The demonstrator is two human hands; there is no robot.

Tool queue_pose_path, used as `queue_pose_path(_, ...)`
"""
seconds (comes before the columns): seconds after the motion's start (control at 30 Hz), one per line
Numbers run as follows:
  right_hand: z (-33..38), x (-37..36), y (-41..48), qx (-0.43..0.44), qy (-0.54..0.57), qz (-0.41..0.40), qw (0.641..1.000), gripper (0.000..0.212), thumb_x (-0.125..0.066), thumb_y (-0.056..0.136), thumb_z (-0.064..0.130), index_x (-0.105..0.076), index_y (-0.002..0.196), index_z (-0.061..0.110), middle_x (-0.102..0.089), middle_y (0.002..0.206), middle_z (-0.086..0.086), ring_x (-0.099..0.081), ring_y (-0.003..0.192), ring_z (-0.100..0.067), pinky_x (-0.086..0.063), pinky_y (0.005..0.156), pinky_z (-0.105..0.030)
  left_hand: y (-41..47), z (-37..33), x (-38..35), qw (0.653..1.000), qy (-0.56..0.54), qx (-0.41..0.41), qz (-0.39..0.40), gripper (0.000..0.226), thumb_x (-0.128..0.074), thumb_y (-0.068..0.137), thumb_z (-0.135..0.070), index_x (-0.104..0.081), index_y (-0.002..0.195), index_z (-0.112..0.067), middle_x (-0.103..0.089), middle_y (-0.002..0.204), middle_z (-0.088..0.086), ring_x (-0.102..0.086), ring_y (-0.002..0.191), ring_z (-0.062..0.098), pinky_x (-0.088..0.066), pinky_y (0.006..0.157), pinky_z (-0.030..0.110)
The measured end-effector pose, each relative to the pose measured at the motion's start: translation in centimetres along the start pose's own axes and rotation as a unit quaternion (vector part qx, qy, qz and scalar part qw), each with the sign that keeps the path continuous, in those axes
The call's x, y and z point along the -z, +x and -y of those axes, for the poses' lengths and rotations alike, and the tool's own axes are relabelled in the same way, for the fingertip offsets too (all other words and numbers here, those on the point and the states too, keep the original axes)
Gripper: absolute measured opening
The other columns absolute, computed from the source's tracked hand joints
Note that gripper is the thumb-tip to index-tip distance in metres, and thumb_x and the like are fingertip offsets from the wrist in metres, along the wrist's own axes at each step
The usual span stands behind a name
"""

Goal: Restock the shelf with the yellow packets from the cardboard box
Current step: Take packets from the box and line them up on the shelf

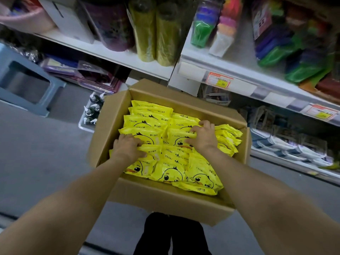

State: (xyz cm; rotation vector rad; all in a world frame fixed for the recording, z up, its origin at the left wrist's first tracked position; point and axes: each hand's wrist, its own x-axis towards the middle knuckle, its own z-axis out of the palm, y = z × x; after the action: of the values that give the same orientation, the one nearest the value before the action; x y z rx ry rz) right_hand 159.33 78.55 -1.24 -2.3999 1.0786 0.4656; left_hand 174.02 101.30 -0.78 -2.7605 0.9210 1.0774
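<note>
- The shelf [230, 70] runs across the top of the frame, packed with other goods.
- The cardboard box [165, 199] sits open in the middle of the frame, below the shelf.
- The yellow packets [147, 124] fill the box in floppy rows. They look soft, light and a bit slippery. I think squeezing a bunch from both sides works best.
- The left hand [128, 146] reaches down at the box's left, fingers curled round a packet's edge.
- The right hand [202, 137] is a little higher, fingers bent and dug in round packets.
</note>
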Motion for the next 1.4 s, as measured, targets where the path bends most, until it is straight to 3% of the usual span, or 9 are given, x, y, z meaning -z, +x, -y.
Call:
queue_pose_path(0.2, -0.9, 2.3, -1.4, 0.022, 0.071, 0.016, 0.997, 0.046, -0.082, 0.078, 0.041, -0.071, 0.112, 0.011, -0.056, 0.138, -0.008, -0.044, 0.134, -0.028, -0.038, 0.101, -0.033, -1.2, 0.6, 2.1, 0.970, -0.238, -0.053, 0.020, 0.037, -0.084, 0.073, -0.031, -0.049, 0.070, -0.019, -0.045, 0.067, -0.002, -0.044, 0.070, 0.021, -0.030, 0.054, 0.029)
queue_pose_path(0.3, -1.6, 4.5, -2.8, -0.008, 0.114, 0.020, 0.993, 0.057, -0.078, 0.083, 0.042, -0.063, 0.128, 0.010, -0.058, 0.139, -0.009, -0.053, 0.127, -0.029, -0.043, 0.095, -0.034, -2.0, -0.8, 4.7, 0.955, -0.286, -0.073, 0.021, 0.028, -0.079, 0.078, -0.034, -0.059, 0.089, -0.017, -0.059, 0.078, 0.007, -0.052, 0.078, 0.031, -0.040, 0.063, 0.035)
queue_pose_path(0.4, -1.8, 7.3, -4.5, -0.008, 0.115, 0.002, 0.993, 0.051, -0.074, 0.087, 0.042, -0.061, 0.125, 0.011, -0.061, 0.132, -0.011, -0.057, 0.117, -0.031, -0.044, 0.087, -0.035, -3.1, -3.1, 7.6, 0.951, -0.297, -0.090, 0.013, 0.062, -0.071, 0.086, -0.039, -0.051, 0.137, -0.008, -0.055, 0.138, 0.013, -0.052, 0.126, 0.030, -0.042, 0.097, 0.036)
queue_pose_path(0.5, -1.7, 10.1, -6.5, -0.029, 0.158, -0.024, 0.987, 0.058, -0.072, 0.085, 0.052, -0.064, 0.126, 0.012, -0.064, 0.129, -0.010, -0.059, 0.120, -0.029, -0.045, 0.093, -0.033, -4.5, -5.0, 9.9, 0.936, -0.331, -0.115, 0.020, 0.043, -0.068, 0.086, -0.047, -0.066, 0.115, -0.016, -0.069, 0.113, 0.000, -0.064, 0.107, 0.024, -0.050, 0.090, 0.035)
queue_pose_path(0.57, -1.9, 11.9, -7.5, -0.034, 0.206, -0.044, 0.977, 0.062, -0.073, 0.076, 0.066, -0.071, 0.112, 0.016, -0.071, 0.115, -0.005, -0.065, 0.111, -0.028, -0.051, 0.092, -0.035, -5.3, -6.3, 11.2, 0.922, -0.370, -0.105, 0.040, 0.054, -0.071, 0.076, -0.062, -0.067, 0.112, -0.022, -0.072, 0.108, -0.001, -0.068, 0.101, 0.021, -0.054, 0.091, 0.040)
queue_pose_path(0.63, -1.7, 14.0, -8.7, -0.040, 0.278, -0.046, 0.959, 0.052, -0.078, 0.080, 0.050, -0.071, 0.111, 0.010, -0.071, 0.109, -0.006, -0.066, 0.108, -0.029, -0.052, 0.089, -0.038, -6.6, -7.6, 12.7, 0.907, -0.403, -0.093, 0.077, 0.061, -0.073, 0.070, -0.068, -0.065, 0.114, -0.027, -0.072, 0.107, -0.007, -0.067, 0.096, 0.012, -0.056, 0.088, 0.031)
queue_pose_path(0.8, -1.9, 18.6, -11.2, -0.038, 0.393, -0.047, 0.918, 0.038, -0.083, 0.080, 0.029, -0.070, 0.108, 0.006, -0.072, 0.084, 0.002, -0.067, 0.060, -0.003, -0.049, 0.050, -0.013, -11.0, -11.5, 18.1, 0.889, -0.407, -0.108, 0.183, 0.067, -0.086, 0.062, -0.028, -0.061, 0.121, -0.008, -0.074, 0.104, 0.012, -0.070, 0.099, 0.030, -0.052, 0.094, 0.051)
queue_pose_path(0.93, -1.9, 22.3, -12.9, -0.025, 0.428, -0.081, 0.900, 0.036, -0.090, 0.070, 0.026, -0.072, 0.100, 0.015, -0.077, 0.092, -0.004, -0.073, 0.076, -0.017, -0.060, 0.071, -0.033, -12.9, -13.6, 22.0, 0.905, -0.362, -0.142, 0.173, 0.065, -0.089, 0.061, -0.019, -0.062, 0.119, -0.005, -0.072, 0.109, 0.014, -0.069, 0.103, 0.031, -0.051, 0.097, 0.050)
queue_pose_path(1.4, -3.7, 38.8, -16.9, 0.088, 0.487, -0.209, 0.843, 0.031, -0.086, 0.073, 0.007, -0.071, 0.100, 0.015, -0.077, 0.099, -0.010, -0.074, 0.091, -0.030, -0.059, 0.087, -0.048, -17.9, -23.1, 39.7, 0.933, -0.284, -0.223, 0.000, 0.031, -0.083, 0.069, -0.014, -0.069, 0.096, -0.010, -0.076, 0.090, 0.012, -0.073, 0.083, 0.029, -0.056, 0.087, 0.050)
